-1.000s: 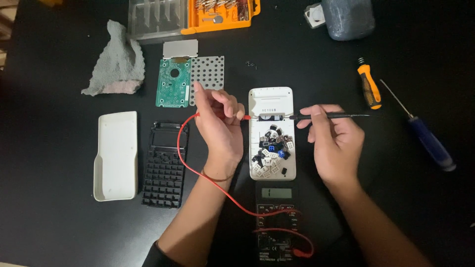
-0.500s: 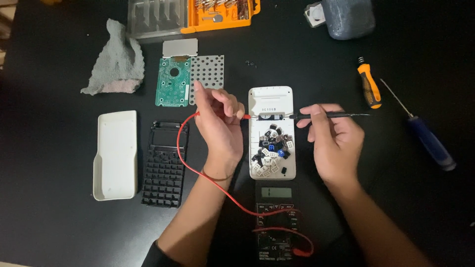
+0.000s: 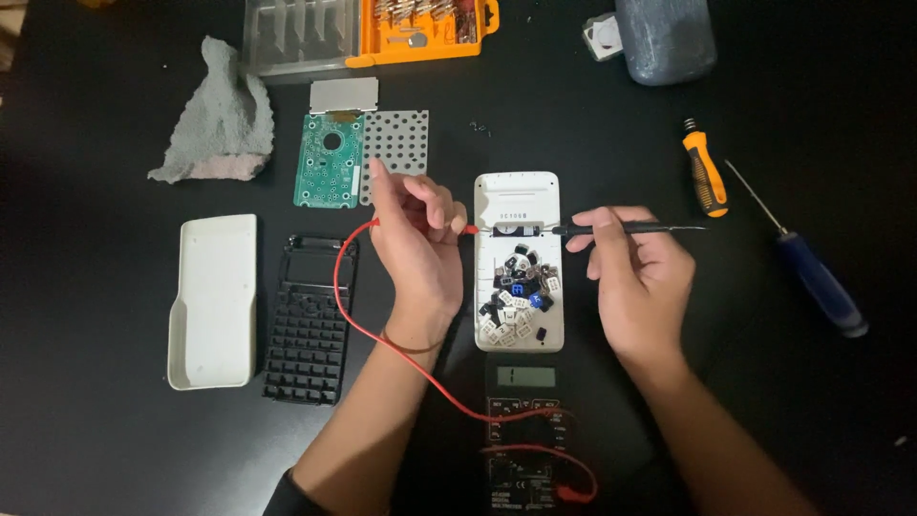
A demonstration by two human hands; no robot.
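Observation:
My left hand (image 3: 417,244) pinches a red probe (image 3: 470,229) whose tip touches the left edge of a white calculator back shell (image 3: 516,196). A red lead (image 3: 355,315) runs from it to a black multimeter (image 3: 521,440) near me. My right hand (image 3: 642,277) holds a black probe (image 3: 630,227), its tip at the shell's right side. A pile of loose black, white and blue keys (image 3: 518,296) lies inside the shell.
On the black table: a green circuit board (image 3: 329,162), a dotted key membrane (image 3: 395,143), a black key frame (image 3: 310,320), a white cover (image 3: 214,298), a grey cloth (image 3: 218,119), an orange bit case (image 3: 420,29), an orange-handled screwdriver (image 3: 705,170), a blue-handled screwdriver (image 3: 812,272), a grey pouch (image 3: 664,38).

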